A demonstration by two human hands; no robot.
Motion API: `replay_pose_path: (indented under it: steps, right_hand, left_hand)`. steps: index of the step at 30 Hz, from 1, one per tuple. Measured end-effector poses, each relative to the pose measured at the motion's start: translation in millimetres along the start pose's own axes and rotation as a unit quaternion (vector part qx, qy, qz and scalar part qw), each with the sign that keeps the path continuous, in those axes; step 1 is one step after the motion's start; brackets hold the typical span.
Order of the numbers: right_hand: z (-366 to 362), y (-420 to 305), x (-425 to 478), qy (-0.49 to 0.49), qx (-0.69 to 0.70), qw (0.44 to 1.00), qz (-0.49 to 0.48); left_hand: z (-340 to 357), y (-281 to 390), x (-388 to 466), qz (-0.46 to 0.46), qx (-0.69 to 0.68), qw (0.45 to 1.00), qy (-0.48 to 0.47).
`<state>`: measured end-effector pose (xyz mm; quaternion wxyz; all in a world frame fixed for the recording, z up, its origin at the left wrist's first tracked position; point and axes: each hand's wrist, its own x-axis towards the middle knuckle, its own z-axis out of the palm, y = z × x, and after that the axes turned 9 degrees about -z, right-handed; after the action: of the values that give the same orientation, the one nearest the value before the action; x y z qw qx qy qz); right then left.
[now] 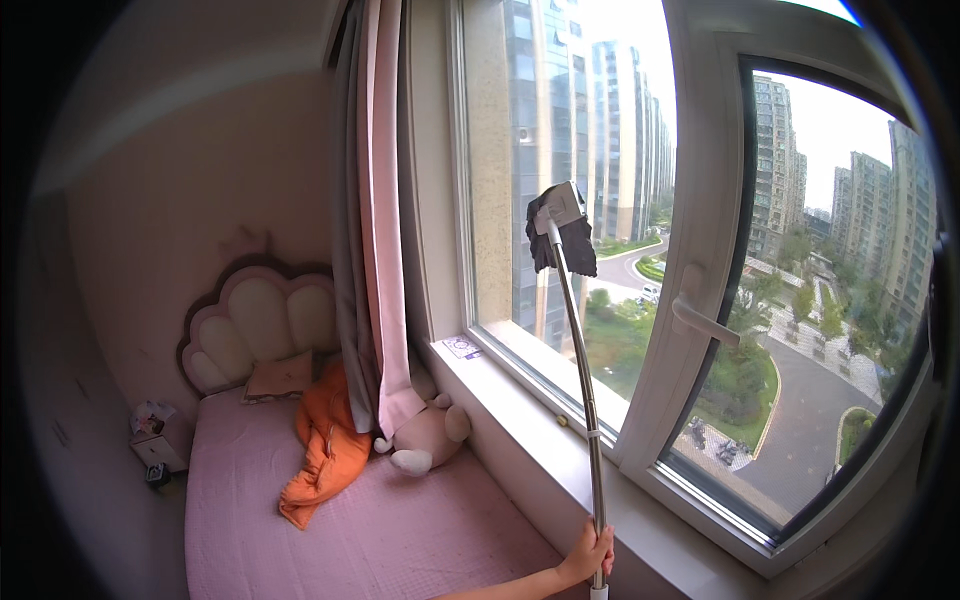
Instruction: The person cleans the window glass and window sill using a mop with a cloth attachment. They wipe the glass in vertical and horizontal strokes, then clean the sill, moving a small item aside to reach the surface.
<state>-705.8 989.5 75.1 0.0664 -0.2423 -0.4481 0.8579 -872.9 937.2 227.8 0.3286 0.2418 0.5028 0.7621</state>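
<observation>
My left hand (587,553) grips the metal pole (580,352) of a window-cleaning mop near the bottom of the picture. The pole rises from the hand, tilted a little to the left. At its top is a white plastic mop head (561,208), with a dark cloth (574,251) hanging around it. The mop head is in front of the large window pane (630,187); whether the cloth touches the glass I cannot tell. My right hand is out of view.
Right of the pole, a window handle (703,321) juts from the white frame. The sill (540,420) holds a small yellowish object (562,421) and a patterned card (461,346). Pink curtains (386,225), a plush toy (431,439) and an orange garment (330,450) are by the bed (450,532).
</observation>
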Motion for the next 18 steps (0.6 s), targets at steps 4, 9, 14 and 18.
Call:
replay_pose_path:
  steps: [4,9,14,18]
  right_hand:
    - [154.0,-141.1,-27.9,-0.070,-0.120,0.970,-0.201]
    - [236.8,-263.9,16.2,-0.160,-0.060,0.937,-0.304]
    - [317.7,-363.4,13.9,-0.215,0.008,0.926,-0.309]
    - [277.9,-318.1,32.9,-0.176,0.001,0.946,-0.273]
  left_hand:
    - [-11.0,89.2,35.4,0.023,-0.014,0.999,0.020]
    - [17.7,302.1,113.7,0.150,0.105,0.983,0.006]
    - [32.0,438.4,142.8,0.182,0.126,0.973,0.069]
    - [17.6,369.4,145.9,0.171,0.089,0.980,0.058]
